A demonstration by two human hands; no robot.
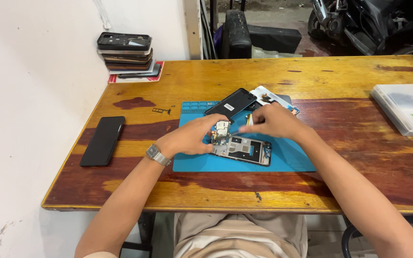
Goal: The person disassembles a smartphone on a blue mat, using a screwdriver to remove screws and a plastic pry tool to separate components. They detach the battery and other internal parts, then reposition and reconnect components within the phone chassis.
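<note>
Phone (pixel 242 149), opened with its board bare, lies on the blue mat (pixel 292 157); left hand (pixel 192 138) pins its top end, right hand (pixel 273 122) pinches something small (too small to identify). Light, fragile: hold by the edges.

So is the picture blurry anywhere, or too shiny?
Head view: mostly sharp and evenly lit; the right hand looks slightly smeared at its fingertips, beside the left hand on the opened phone. The wooden table shows soft sheen, no harsh glare. The table's edges bow a little, so the lens bends the picture.
</note>
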